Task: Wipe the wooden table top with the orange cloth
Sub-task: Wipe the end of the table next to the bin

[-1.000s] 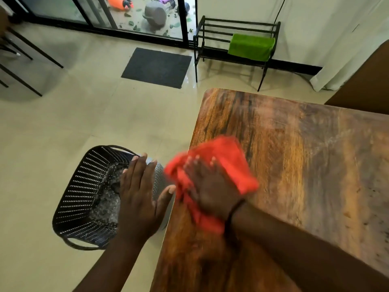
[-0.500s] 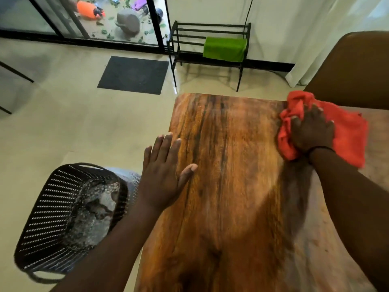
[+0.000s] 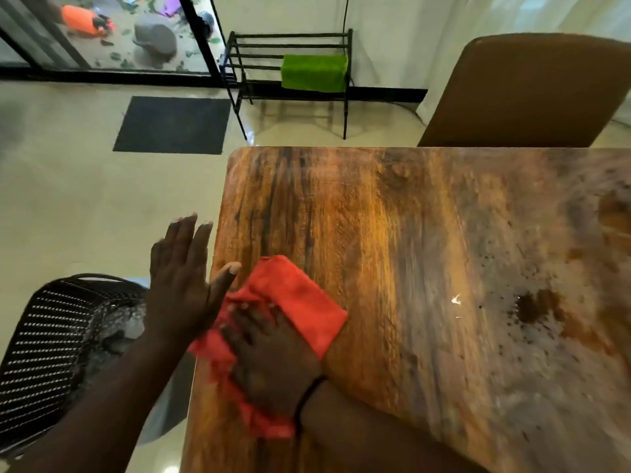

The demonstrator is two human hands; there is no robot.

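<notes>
Basket on floor left of table: dark, perforated, holding grey debris. Cloth at table's left edge, flattened under right hand, palm down, fingers spread over fabric, blurred. Left hand open, fingers straight, held beside left edge, above basket. Dark stains and specks on right part of top. Chair at far edge; far-left corner bare.
</notes>
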